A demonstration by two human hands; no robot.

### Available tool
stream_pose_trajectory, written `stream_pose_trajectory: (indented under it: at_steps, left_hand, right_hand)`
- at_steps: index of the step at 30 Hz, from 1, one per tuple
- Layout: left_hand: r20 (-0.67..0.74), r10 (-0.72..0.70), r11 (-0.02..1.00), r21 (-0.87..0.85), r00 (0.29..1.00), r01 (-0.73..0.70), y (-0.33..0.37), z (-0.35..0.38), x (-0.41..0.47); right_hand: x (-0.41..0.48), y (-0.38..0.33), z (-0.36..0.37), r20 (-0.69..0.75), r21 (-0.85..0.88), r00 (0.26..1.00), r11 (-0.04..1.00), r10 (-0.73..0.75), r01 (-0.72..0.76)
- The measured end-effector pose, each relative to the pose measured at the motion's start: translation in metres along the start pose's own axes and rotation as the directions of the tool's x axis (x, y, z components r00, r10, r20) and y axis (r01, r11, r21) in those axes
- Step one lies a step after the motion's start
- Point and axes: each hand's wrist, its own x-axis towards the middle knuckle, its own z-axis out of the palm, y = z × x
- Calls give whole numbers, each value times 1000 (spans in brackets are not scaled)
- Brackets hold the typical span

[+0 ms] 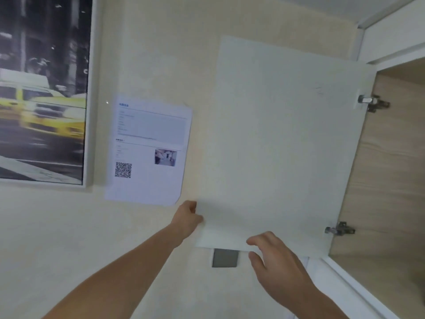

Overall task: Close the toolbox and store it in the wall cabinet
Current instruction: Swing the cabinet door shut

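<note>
The white cabinet door (282,143) of the wall cabinet (391,180) is swung wide open to the left, almost flat against the wall. My left hand (187,218) grips the door's lower left edge, with the fingers hidden behind it. Just below the door's bottom edge my right hand (273,261) hovers with its fingers apart and nothing in it. The cabinet's wood-grain interior shows at the right. The toolbox is not in view.
Two metal hinges (373,102) (340,229) join the door to the cabinet. A printed sheet with a QR code (149,150) hangs on the cream wall, left of the door. A framed photo of yellow taxis (43,88) fills the far left. A grey wall plate (225,257) sits under the door.
</note>
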Motion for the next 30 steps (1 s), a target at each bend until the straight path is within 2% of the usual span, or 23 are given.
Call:
stream_pose_trajectory:
  at_steps: [2, 4, 9, 14, 18, 21, 24, 27, 30]
  left_hand:
    - [-66, 42, 999, -22, 997, -43, 6, 8, -3]
    - [5, 14, 1000, -28, 1000, -14, -19, 2, 14]
    - [23, 66, 995, -73, 998, -65, -19, -1, 6]
    - [75, 83, 992, -106, 994, -75, -24, -6, -30]
    - [164, 165, 985, -88, 973, -152, -15, -7, -82]
    - [313, 193, 981, -47, 930, -187, -1, 2, -125]
    - [461, 228, 973, -77, 858, -218, 19, 28, -163]
    - [563, 260, 963, -89, 785, -255, 40, 69, -202]
    - [602, 304, 928, -10, 739, -373, 53, 114, -231]
  right_hand:
    - [0, 5, -4, 8, -32, 1000, 999, 11, -10]
    - [10, -5, 16, 34, -58, 996, 995, 88, -86]
    - [23, -11, 4, 28, -86, 994, 991, 109, -106]
    - [5, -33, -20, 12, -123, 996, 988, 91, -89]
    - [-18, -48, -57, -49, -163, 998, 986, 36, -44]
    - [-41, -57, -94, -152, -243, 986, 970, -72, 34]
    - [-65, -64, -135, -258, -363, 941, 925, -218, 115]
    - [-89, -62, -172, -278, -542, 900, 829, -335, 141]
    - [-111, -45, -204, -281, -702, 882, 708, -378, 80]
